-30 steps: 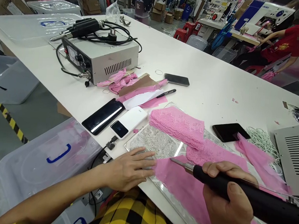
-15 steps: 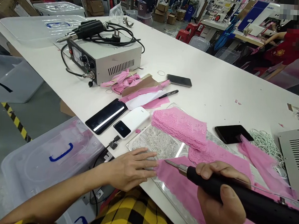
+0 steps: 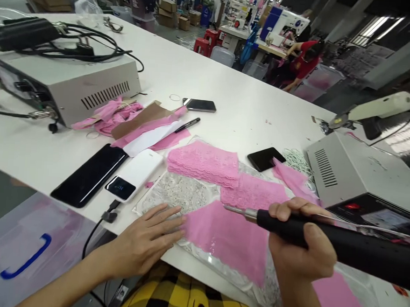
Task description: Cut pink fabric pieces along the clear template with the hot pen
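Observation:
In the head view, my right hand (image 3: 300, 244) grips a black-handled ultrasonic cutter (image 3: 363, 251). Its metal tip points left, at the upper edge of a flat pink fabric piece (image 3: 230, 244); whether it touches cannot be told. My left hand (image 3: 150, 238) is open, fingers spread flat, fingertips at the left corner of that piece. Under the fabric is a marble-patterned board (image 3: 191, 194). Behind lie a stack of pink lace pieces (image 3: 204, 163) and another pink lace piece (image 3: 255, 190). More pink fabric (image 3: 345, 306) sits at the lower right, below my right wrist.
A white power bank (image 3: 135, 174) and a black phone (image 3: 89, 176) lie left of the board. Grey control boxes stand at left (image 3: 90, 87) and right (image 3: 347, 168). Another phone (image 3: 266, 158) is behind the lace. A person in red (image 3: 304, 62) sits at a sewing machine.
The view has swung right, shifting the table's things leftward and bringing the right control box into fuller view. The cutter's tip has moved right along the fabric, away from my left fingers.

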The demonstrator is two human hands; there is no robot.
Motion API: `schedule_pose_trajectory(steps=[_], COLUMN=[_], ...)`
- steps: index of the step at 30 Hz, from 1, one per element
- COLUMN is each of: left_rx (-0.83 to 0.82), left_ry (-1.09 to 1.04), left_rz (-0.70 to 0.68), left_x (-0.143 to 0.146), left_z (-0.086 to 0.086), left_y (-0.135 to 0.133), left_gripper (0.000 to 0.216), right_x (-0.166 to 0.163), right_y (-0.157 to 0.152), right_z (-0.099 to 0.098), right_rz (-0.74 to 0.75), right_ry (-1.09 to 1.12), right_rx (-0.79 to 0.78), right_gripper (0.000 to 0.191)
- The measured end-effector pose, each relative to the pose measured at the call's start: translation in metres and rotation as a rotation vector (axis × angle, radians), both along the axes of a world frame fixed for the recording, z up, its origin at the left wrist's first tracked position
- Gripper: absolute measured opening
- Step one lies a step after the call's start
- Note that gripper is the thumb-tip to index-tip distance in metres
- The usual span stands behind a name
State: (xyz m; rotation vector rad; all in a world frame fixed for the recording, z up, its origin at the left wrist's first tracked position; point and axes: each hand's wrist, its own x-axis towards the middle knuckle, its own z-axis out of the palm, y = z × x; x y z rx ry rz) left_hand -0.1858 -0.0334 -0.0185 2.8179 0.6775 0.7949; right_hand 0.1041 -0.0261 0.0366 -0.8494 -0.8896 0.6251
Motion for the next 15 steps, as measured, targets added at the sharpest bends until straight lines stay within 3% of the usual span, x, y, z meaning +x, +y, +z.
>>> schedule_pose_trajectory(steps=[5,10,15], left_rx=[0.016,-0.023,-0.041], left_ry=[0.001,0.107,0.184], left_rz=[-0.015,-0.053,-0.048], left_x=[0.028,0.054,0.059], left_z=[0.006,0.005,-0.001], left_y=[0.014,0.031,0.036], left_gripper=[0.031,0.034,0.039], right_x=[0.038,0.035,0.028], right_y=[-0.012,-0.017,-0.011], right_z=[-0.007,-0.020,-0.026], right_rz=[-0.160,-0.122,-0.045], right_ry=[0.014,0.015,-0.020], right_rx=[-0.029,-0.006,0.010], right_gripper=[0.013,0.014,0.014])
